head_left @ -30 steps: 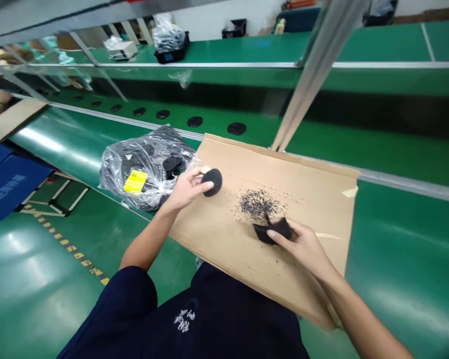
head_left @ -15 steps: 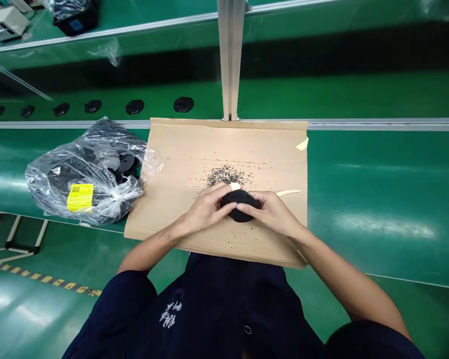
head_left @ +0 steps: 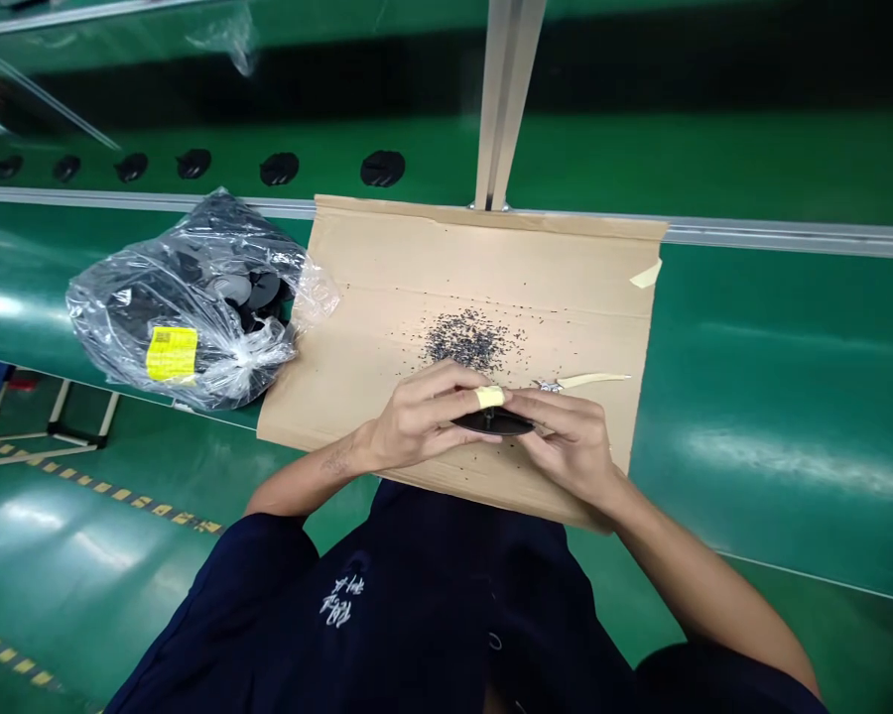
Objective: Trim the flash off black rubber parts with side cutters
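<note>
A black disc (head_left: 493, 423) is held between my two hands over the front of the cardboard sheet (head_left: 372, 248). It is tilted so that it looks thin, with a small dark stem on it. Fingers of my left hand (head_left: 432, 415), one with yellow tape round it, grip its left side. My right hand (head_left: 573, 436) grips its right side. Just beyond the hands, many small black bits (head_left: 467, 339) lie scattered on the cardboard. A pale curved strip with a metal piece at its end (head_left: 591, 379) lies beyond my right hand.
A clear plastic bag (head_left: 126, 297) with black discs and a yellow label lies left of the cardboard. Several black round parts (head_left: 382, 169) form a row on the green surface behind. A metal post (head_left: 504, 109) rises at the cardboard's back edge.
The black disc has turned from face-up to nearly edge-on, and the fingers have shifted round it. The metal piece by the pale strip now shows. The camera view has shifted.
</note>
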A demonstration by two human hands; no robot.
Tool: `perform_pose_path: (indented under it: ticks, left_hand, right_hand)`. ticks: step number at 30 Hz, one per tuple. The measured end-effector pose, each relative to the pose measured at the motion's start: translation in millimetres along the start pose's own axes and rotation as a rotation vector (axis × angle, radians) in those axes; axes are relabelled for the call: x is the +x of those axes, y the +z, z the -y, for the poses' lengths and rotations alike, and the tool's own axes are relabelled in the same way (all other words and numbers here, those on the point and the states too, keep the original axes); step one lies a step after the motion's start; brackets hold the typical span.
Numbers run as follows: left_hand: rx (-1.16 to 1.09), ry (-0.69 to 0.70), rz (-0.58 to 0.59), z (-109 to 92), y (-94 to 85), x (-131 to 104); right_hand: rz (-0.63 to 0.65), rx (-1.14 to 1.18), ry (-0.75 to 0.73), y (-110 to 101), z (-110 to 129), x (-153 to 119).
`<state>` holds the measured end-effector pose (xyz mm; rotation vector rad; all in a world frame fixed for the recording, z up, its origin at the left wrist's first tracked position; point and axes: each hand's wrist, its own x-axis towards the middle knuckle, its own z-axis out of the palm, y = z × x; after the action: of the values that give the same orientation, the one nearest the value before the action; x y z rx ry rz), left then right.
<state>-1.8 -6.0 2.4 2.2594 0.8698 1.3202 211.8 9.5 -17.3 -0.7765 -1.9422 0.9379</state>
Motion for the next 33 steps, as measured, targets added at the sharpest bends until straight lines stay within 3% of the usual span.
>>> perform_pose_path:
  ticks: [9,16,20,22,25,29,33]
  left_hand:
    - [-0.051,-0.013,0.009,2.6,0.7,-5.7]
    - [-0.059,0.018,-0.057,-1.7,3.4,-3.1]
    - [-0.028,-0.025,-0.013,-2.6,5.4,-1.6]
    - [-0.030,-0.076,0.015,-1.4,2.4,-3.4]
    - [-0.049,-0.196,0.029,3.0,-6.8,-11.4]
    - [-0.085,-0.427,-0.026,9.9,-13.2,-24.1]
    - [-0.142,-0.471,-0.043,11.1,-6.7,-23.5]
  right_hand:
    - [0.024,-0.073,-0.005,-2.4,9.2,-5.8]
    - [0.024,-0.003,0.027,1.1,13.0,-3.9]
    - [-0.031,0.100,0.083,8.2,10.7,-2.1]
    - [0.029,0.078,0.120,3.1,7.2,-3.4]
    - [0.205,-0.216,0.115,-20.8,-5.1,-13.7]
    - [0.255,-0.737,0.195,-57.1,-30.2,-37.1]
    - [0.254,-0.809,0.192,-63.7,-34.5,-41.8]
